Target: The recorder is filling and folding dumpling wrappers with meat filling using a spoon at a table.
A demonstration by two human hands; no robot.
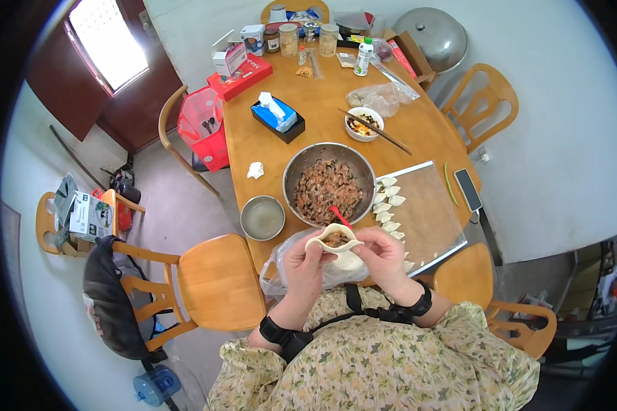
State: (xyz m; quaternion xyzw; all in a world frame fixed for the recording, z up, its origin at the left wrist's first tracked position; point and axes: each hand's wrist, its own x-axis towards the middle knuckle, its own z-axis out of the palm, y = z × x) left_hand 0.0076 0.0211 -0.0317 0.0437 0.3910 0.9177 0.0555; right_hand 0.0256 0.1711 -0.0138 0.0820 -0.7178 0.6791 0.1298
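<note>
Both hands hold one dumpling wrapper (334, 247) with meat filling showing in its middle; its near and far edges stand apart. My left hand (304, 262) pinches the left end, my right hand (383, 254) the right end. Just beyond them is a large metal bowl (291, 172) of minced filling (326, 187), a red-handled utensil (341, 218) leaning in it. Folded dumplings (383, 207) lie in rows on a clear-covered board (424, 205) to the right. Under my hands is a plastic bag (277, 267) with pale wrappers (348, 261) on it.
A small metal bowl of cloudy liquid (262, 218) stands left of the filling. Farther back are a tissue box (278, 119), a white bowl (364, 134) with chopsticks (391, 139) across it, and a bottle (363, 57). A phone (468, 190) lies at the right edge; a wooden chair (221, 282) stands at left.
</note>
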